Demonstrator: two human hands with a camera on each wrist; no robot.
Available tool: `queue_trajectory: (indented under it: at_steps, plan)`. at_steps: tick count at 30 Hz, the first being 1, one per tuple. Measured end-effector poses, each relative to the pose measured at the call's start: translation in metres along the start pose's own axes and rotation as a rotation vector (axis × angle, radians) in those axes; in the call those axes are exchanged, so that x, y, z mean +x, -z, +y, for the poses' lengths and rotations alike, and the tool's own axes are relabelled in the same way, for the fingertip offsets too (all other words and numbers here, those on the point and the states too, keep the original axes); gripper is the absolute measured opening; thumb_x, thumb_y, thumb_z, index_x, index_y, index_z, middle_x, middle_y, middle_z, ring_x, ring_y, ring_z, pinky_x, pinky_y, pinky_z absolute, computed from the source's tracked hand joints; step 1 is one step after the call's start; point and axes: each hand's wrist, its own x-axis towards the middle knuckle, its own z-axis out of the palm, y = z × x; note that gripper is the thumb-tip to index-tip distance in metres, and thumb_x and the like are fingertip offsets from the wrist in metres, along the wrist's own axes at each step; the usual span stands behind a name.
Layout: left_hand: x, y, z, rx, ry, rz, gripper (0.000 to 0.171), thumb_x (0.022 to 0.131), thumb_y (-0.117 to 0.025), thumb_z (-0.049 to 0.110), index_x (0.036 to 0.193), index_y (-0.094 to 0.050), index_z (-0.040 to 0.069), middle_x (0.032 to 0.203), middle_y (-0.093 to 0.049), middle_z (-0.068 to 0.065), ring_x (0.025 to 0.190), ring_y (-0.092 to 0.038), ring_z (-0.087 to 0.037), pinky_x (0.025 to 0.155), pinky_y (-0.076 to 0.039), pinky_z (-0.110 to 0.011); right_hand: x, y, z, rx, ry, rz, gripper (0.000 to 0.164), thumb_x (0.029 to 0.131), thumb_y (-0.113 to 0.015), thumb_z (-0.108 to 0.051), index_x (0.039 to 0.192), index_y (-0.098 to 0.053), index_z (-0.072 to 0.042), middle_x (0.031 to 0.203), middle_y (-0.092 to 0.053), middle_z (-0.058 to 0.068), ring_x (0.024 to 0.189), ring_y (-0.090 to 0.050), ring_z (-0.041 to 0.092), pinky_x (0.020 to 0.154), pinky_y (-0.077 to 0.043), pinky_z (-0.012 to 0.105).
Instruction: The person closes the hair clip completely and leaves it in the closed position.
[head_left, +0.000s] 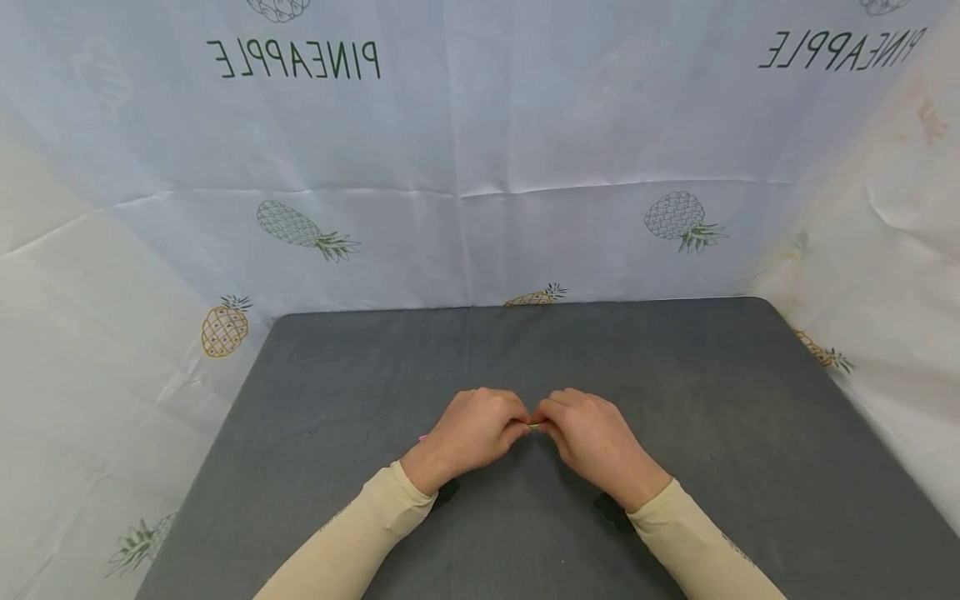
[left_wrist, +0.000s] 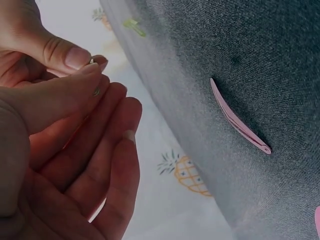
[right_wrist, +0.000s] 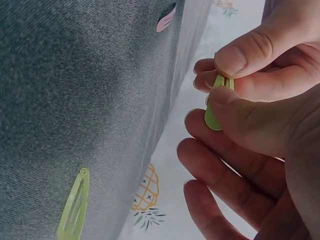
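Note:
A small green snap hair clip is pinched between both hands, which meet fingertip to fingertip in the head view. My left hand grips one end with thumb and forefinger. On the other end, the thumb and forefinger of my right hand pinch the rounded green part. The right hand's other fingers spread loosely below in the right wrist view. Much of the clip is covered by the fingertips; only a sliver shows in the head view.
On the dark grey table lies a pink hair clip, near the left hand. Another green hair clip rests on the right-hand side. A further pink piece shows at the left wrist view's edge. Pineapple-print cloth hangs behind.

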Motion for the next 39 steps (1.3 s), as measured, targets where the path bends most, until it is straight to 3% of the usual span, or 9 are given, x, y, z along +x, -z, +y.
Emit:
queue_trajectory:
  at_steps: [10,16,29,39]
  plan:
    - [0.002,0.004,-0.001,-0.044,0.037,-0.029,0.009,0.099,-0.081,0.023,0.106,-0.086,0.019,0.103,-0.081,0.006,0.081,-0.073,-0.008,0.067,-0.055,-0.021,0.003,0.002,0.000,0.010,0.012,-0.021,0.011,0.092,-0.087,-0.013,0.092,-0.078,-0.020,0.080,-0.064,-0.008,0.071,-0.056,0.007,0.067,-0.052,0.025]
    - [0.004,-0.002,-0.001,-0.015,0.037,-0.047,0.006,0.100,-0.080,0.021,0.102,-0.085,0.021,0.098,-0.079,0.007,0.076,-0.068,-0.004,0.066,-0.055,-0.021,0.003,-0.003,0.000,0.025,0.007,-0.020,0.017,0.088,-0.090,-0.012,0.086,-0.076,-0.021,0.075,-0.062,-0.010,0.068,-0.052,0.006,0.064,-0.049,0.024]
    - [0.007,-0.020,-0.009,-0.058,0.069,-0.118,0.010,0.100,-0.079,0.018,0.098,-0.087,0.023,0.092,-0.078,0.007,0.069,-0.059,0.000,0.061,-0.048,-0.019,-0.003,-0.013,0.003,0.034,-0.007,-0.091,0.017,0.086,-0.091,-0.010,0.087,-0.079,-0.021,0.079,-0.070,-0.007,0.071,-0.063,0.011,0.065,-0.055,0.027]
    - [0.010,-0.024,-0.009,-0.007,0.079,-0.142,0.007,0.097,-0.082,0.020,0.094,-0.087,0.024,0.090,-0.073,0.008,0.071,-0.061,-0.003,0.062,-0.051,-0.023,-0.005,-0.011,0.008,0.010,-0.016,-0.103,0.015,0.087,-0.090,-0.009,0.086,-0.079,-0.020,0.081,-0.071,-0.007,0.073,-0.066,0.012,0.066,-0.056,0.028]
